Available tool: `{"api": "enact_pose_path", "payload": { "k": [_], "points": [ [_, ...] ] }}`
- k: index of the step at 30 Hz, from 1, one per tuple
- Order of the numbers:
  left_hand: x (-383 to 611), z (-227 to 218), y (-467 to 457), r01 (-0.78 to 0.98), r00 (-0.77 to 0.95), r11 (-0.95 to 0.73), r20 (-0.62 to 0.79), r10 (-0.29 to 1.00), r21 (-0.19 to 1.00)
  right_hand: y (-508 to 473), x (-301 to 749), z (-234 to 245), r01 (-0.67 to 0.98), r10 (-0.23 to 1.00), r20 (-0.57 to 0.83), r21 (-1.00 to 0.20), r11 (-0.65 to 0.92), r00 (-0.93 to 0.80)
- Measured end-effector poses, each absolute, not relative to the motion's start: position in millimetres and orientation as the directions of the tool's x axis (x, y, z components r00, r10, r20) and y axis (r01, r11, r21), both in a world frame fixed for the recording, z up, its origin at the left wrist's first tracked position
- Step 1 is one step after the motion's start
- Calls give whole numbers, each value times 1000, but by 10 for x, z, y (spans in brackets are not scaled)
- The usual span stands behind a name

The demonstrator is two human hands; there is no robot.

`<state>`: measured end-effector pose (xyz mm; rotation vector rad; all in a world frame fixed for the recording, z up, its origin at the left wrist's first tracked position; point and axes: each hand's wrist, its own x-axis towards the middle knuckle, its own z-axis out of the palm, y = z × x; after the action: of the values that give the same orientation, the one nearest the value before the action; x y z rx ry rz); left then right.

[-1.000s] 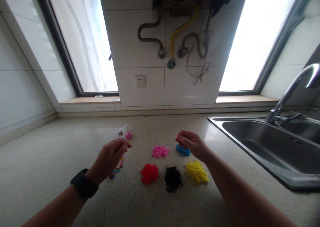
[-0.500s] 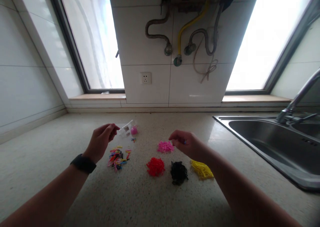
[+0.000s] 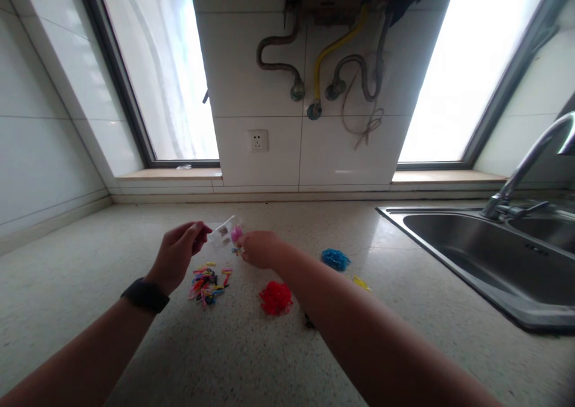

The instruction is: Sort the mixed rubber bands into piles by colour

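Note:
My left hand [image 3: 178, 252], with a black watch on the wrist, hovers above a mixed-colour pile of small rubber bands [image 3: 207, 280]; its fingers are pinched together, and what they hold is too small to name. My right hand [image 3: 257, 249] has crossed leftward, fingers closed, beside a small clear bag with a pink item [image 3: 227, 233]. On the speckled counter [image 3: 81, 287] lie a red pile [image 3: 275, 297], a blue pile [image 3: 335, 258] and a bit of the yellow pile [image 3: 362, 284]. My right forearm hides the pink and black piles.
A steel sink [image 3: 485, 257] with a curved faucet [image 3: 527, 161] takes up the right side. A tiled wall with a socket [image 3: 258, 140] and hanging pipes [image 3: 314, 72] stands behind, between two windows.
My right hand moved from the blue pile leftward across the counter to the clear bag. My left hand rose slightly and stayed pinched.

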<state>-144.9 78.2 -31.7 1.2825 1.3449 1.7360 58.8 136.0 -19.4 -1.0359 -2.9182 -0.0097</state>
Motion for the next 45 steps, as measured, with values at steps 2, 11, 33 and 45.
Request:
{"api": "enact_pose_path", "payload": {
  "k": [2,11,33,45],
  "points": [
    [-1445,-320,783,108,-360,-316,333,871,943,1401,460,-275,648,648,26,-11,762,-761],
    [-1425,-333,784,101,-325,-328,343,882,939,1597,265,-470,716,718,20,-56,696,-696],
    [-1390,-421,810,144,-274,-326,354,894,934,1524,692,-378,613,697,199,-355,706,-689],
    [-1366,-461,808,175,-252,-321,358,899,931,1430,802,-336,589,726,198,-465,661,-659]
  ]
}}
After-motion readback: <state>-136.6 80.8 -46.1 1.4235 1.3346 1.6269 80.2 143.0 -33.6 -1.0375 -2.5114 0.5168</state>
